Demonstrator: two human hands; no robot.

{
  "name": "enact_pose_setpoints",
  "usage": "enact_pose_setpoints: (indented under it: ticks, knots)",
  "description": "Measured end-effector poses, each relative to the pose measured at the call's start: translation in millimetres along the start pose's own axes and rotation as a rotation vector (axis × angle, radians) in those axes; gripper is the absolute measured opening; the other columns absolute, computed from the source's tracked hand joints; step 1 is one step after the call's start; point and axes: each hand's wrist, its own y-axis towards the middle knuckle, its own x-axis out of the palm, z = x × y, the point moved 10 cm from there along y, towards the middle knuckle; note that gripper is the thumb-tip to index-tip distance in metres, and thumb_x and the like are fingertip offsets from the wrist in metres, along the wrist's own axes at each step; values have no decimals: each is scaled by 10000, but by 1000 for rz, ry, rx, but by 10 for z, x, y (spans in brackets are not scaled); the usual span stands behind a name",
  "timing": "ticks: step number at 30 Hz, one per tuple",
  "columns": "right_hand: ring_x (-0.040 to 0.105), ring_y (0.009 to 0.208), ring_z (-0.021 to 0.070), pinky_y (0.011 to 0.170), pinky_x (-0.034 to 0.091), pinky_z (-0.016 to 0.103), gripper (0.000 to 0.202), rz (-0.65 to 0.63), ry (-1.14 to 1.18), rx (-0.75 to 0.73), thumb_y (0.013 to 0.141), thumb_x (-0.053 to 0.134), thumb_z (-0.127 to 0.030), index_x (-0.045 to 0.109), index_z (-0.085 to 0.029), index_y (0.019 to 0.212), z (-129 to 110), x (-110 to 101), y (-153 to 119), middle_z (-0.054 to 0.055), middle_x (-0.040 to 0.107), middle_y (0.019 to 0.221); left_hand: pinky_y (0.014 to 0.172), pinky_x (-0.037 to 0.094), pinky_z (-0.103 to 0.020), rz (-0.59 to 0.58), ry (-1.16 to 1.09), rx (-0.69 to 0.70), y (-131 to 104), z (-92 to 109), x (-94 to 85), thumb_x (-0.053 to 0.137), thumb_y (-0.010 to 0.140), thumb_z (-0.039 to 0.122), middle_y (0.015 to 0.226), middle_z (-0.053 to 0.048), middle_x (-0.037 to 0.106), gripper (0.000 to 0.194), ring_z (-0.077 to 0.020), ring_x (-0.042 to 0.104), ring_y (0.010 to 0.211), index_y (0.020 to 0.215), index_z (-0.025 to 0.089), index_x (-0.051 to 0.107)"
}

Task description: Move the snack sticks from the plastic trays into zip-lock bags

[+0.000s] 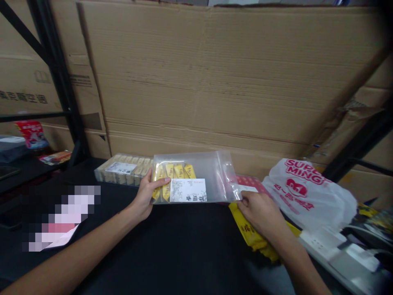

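Observation:
A clear zip-lock bag (211, 168) is held up sideways above the black table, with several yellow snack packets (180, 169) gathered at its left end and a white printed label (188, 190) on its front. My left hand (146, 194) grips the left end, thumb pressed on the front. At the zip end on the right, my right hand (258, 209) pinches the lower corner; its fingertips are partly hidden. Below and behind my right hand lie yellow packets (245, 229). Behind the bag, a red patterned package (253, 183) shows in part.
Left of the bag sits a clear pack of pale wrapped pieces (123, 169). A white plastic bag (310, 192) and a white power strip (325, 246) with plugs are at the right. Cardboard (215, 82) stands behind the table (172, 254). A pixelated pinkish item (64, 223) lies at left.

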Motion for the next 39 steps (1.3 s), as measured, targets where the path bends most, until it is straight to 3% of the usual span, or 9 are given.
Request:
enact_pose_setpoints:
  ticks: [3, 8, 11, 19, 27, 30, 33, 36, 39]
  knots:
    - [653, 623, 234, 594, 372, 330, 139, 174, 151, 59, 871, 549, -259, 605, -231, 748, 107, -231, -18, 33, 669, 636, 689, 658, -377, 3, 1, 5, 5, 9, 1, 894, 693, 214, 1147, -172, 763, 710, -308, 783, 846, 1321, 165, 568]
    - [675, 584, 212, 565, 513, 322, 187, 743, 634, 376, 896, 624, -391, 629, -207, 930, 498, -773, -359, 22, 682, 740, 707, 653, -381, 2, 1, -6, -3, -9, 3, 901, 679, 218, 1138, -175, 759, 691, -310, 782, 848, 1286, 162, 576]
    - [656, 508, 191, 467, 529, 301, 258, 817, 955, 415, 876, 686, -431, 603, -206, 973, 523, -751, -421, 12, 676, 747, 716, 653, -393, -37, 3, -26, -20, -49, 36, 901, 686, 223, 1182, -189, 745, 676, -322, 780, 875, 1277, 166, 577]
    - [683, 500, 191, 477, 570, 294, 345, 215, 1525, 327, 815, 799, -468, 617, -210, 954, 51, -97, -77, 27, 730, 698, 726, 654, -417, -141, 59, -32, -70, -95, 164, 897, 692, 225, 1194, -181, 740, 711, -363, 766, 944, 1317, 190, 561]
    - [739, 1080, 336, 1046, 521, 517, 581, -433, 1990, 285, 938, 497, -705, 656, -190, 1155, -662, 90, -119, 198, 768, 1138, 711, 658, -427, -158, 32, -81, -87, -181, 180, 884, 698, 214, 1160, -173, 751, 701, -367, 772, 914, 1322, 185, 565]
    - [744, 980, 289, 928, 570, 465, 456, -128, 1881, 297, 915, 585, -616, 672, -215, 1114, -282, -57, -37, 141, 771, 1082, 709, 656, -408, -127, 32, -81, -76, -163, 154, 893, 690, 225, 1142, -174, 757, 694, -361, 774, 910, 1303, 175, 571]
    - [667, 681, 212, 650, 520, 340, 284, 302, 1332, 305, 850, 675, -461, 711, -217, 991, 313, -357, -65, 49, 725, 787, 722, 653, -378, -65, 34, -54, -58, -97, 103, 911, 663, 213, 1175, -174, 753, 711, -349, 774, 937, 1291, 176, 580]
    - [594, 593, 215, 579, 399, 333, 284, 262, 578, 221, 831, 660, -472, 753, -204, 841, 414, -436, -50, 37, 655, 623, 726, 652, -358, -3, 29, -46, -43, -55, 46, 926, 641, 198, 1218, -177, 742, 737, -327, 779, 925, 1294, 181, 583]
    - [624, 651, 236, 615, 391, 346, 266, 63, 229, 81, 799, 682, -454, 768, -203, 792, 266, -183, -1, 67, 698, 687, 708, 652, -358, 33, 19, -61, -32, -48, 5, 923, 648, 205, 1217, -185, 741, 739, -297, 787, 833, 1303, 177, 583]
